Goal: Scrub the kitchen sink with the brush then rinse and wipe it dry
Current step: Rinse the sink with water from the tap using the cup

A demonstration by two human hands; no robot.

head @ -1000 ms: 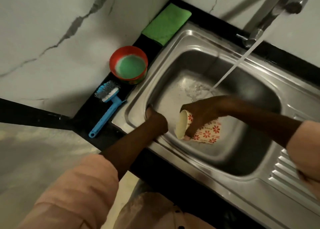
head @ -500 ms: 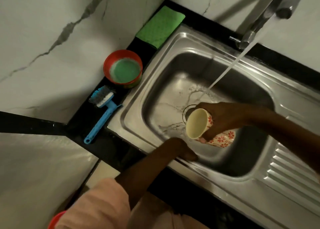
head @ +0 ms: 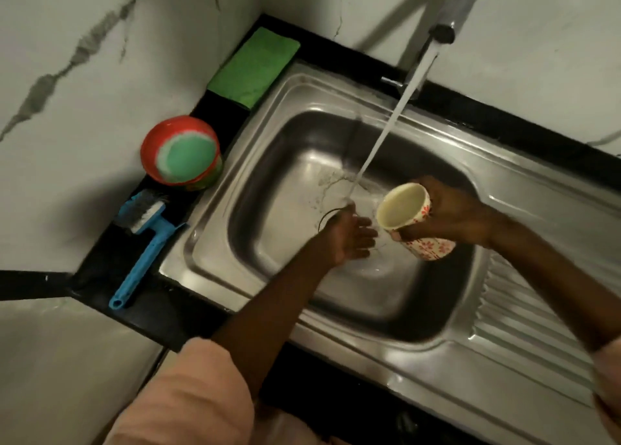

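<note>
Rinse stage, judged from the layout. Your right hand [head: 450, 216] grips a floral cup [head: 413, 223] tilted beside the tap stream [head: 389, 125]; your left hand [head: 353, 234] is released, fingers straight, low in the sink [head: 268, 162] basin under the falling water. The brush [head: 144, 239] lies idle on the dark surface [head: 100, 276] left of the sink, so scrubbing looks finished. The green cloth [head: 255, 66] sits untouched at the back corner; wiping dry remains.

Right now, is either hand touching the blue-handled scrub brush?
Apart. The head view shows the blue-handled scrub brush lying on the black counter, with the left hand and right hand over the basin.
</note>
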